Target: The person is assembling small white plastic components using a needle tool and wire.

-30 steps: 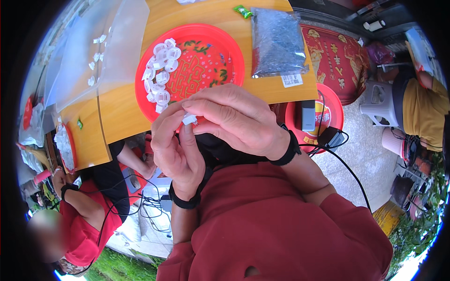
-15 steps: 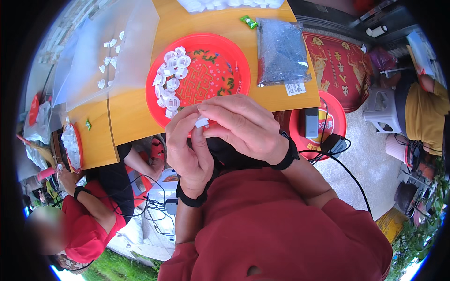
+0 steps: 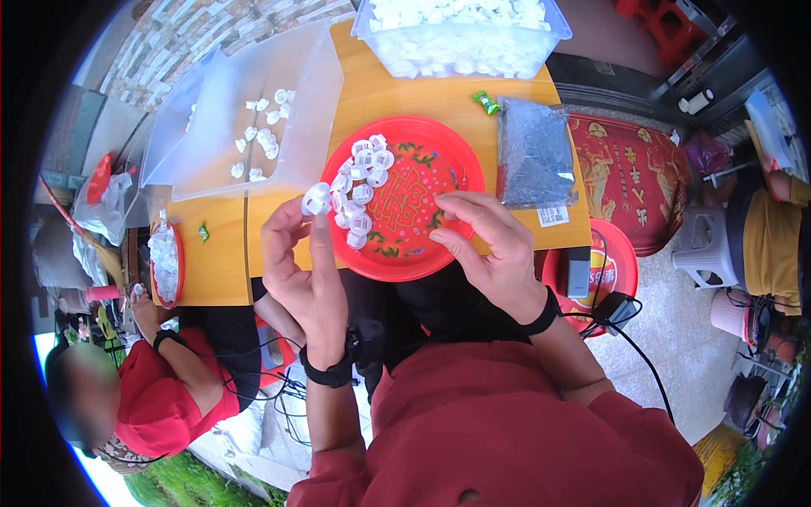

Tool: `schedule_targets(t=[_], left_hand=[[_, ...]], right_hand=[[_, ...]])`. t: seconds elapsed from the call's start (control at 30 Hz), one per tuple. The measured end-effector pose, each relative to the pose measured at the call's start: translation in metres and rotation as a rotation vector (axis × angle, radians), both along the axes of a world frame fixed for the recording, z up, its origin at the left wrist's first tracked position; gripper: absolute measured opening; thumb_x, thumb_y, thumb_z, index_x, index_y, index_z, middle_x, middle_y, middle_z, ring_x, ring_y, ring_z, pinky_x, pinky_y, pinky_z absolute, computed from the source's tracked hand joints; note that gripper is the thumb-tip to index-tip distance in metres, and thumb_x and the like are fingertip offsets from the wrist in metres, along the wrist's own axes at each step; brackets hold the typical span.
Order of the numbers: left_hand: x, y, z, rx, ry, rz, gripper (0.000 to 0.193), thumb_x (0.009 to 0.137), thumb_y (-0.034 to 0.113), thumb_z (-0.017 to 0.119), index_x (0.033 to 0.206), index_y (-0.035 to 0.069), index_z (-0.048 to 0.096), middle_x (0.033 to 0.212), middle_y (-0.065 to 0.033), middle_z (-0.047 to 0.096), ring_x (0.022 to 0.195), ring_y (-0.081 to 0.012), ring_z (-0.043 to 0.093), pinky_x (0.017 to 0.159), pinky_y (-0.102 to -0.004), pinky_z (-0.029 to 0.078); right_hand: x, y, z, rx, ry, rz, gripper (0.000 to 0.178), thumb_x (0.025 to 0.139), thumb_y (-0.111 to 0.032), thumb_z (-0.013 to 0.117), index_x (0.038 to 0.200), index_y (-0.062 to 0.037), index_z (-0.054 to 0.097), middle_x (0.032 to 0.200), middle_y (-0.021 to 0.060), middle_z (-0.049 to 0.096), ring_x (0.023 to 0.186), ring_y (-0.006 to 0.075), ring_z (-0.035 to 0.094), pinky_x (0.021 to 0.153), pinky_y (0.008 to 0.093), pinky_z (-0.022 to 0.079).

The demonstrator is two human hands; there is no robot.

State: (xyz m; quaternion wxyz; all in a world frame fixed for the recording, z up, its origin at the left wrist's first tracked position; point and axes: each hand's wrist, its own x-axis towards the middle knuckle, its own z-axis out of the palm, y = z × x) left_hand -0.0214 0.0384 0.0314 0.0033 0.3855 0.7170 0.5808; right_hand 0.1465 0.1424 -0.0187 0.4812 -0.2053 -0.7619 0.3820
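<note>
Our left hand (image 3: pixel 306 275) pinched a white cap (image 3: pixel 317 200), roundish, by the left rim of the red tray (image 3: pixel 393 272); our right hand (image 3: pixel 498 258), farther off rightward, had thumb and forefinger parted, nothing visible between.

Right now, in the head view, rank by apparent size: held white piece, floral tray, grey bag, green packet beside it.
Floral tray
Grey bag
White piece and green packet: too alike to rank; piece probably nearer

The left hand (image 3: pixel 306 280) partly hides its white piece (image 3: pixel 317 198), while the top edge crops the clear bin (image 3: pixel 460 66).
</note>
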Motion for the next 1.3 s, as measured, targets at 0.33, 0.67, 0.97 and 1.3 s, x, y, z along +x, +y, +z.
schedule_targets(t=[0.33,0.67,0.97,1.3], left_hand=[[-0.098,0.026,0.043,-0.183,0.35,0.167,0.031,0.089,0.012,0.067,0.118,0.004,0.061,0.107,-0.008,0.066,0.089,-0.0147,0.063,0.073,-0.0299,0.051],[-0.054,0.082,-0.06,-0.543,0.908,-0.232,0.023,0.075,0.002,0.069,0.098,0.006,0.066,0.093,-0.0105,0.064,0.091,-0.0297,0.06,0.081,-0.0406,0.049],[-0.059,0.09,-0.076,-0.558,0.979,-0.223,0.018,0.078,0.001,0.062,0.095,0.004,0.065,0.089,-0.0111,0.064,0.088,-0.0294,0.062,0.08,-0.0406,0.05],[-0.064,0.101,-0.073,-0.604,0.945,-0.256,0.016,0.079,0.003,0.061,0.094,0.004,0.064,0.082,-0.0122,0.068,0.081,-0.0294,0.067,0.074,-0.0428,0.051]], right_hand=[[0.009,0.015,-0.003,-0.1,-0.105,-0.15,0.013,0.082,-0.004,0.072,0.094,-0.0008,0.068,0.086,0.014,0.066,0.071,0.0262,0.066,0.065,0.0325,0.052],[-0.014,0.07,-0.015,0.253,-0.713,-0.203,0.008,0.077,-0.008,0.064,0.072,-0.0036,0.068,0.076,0.0164,0.066,0.072,0.0348,0.066,0.064,0.0433,0.052],[-0.042,0.066,-0.014,0.386,-1.029,-0.189,0.011,0.077,-0.007,0.058,0.07,-0.0035,0.066,0.077,0.0159,0.066,0.073,0.0328,0.067,0.063,0.0441,0.051],[-0.051,0.092,-0.017,0.471,-0.783,-0.08,0.016,0.083,-0.013,0.055,0.073,-0.0101,0.067,0.076,0.0112,0.063,0.073,0.0294,0.065,0.067,0.0442,0.045]])
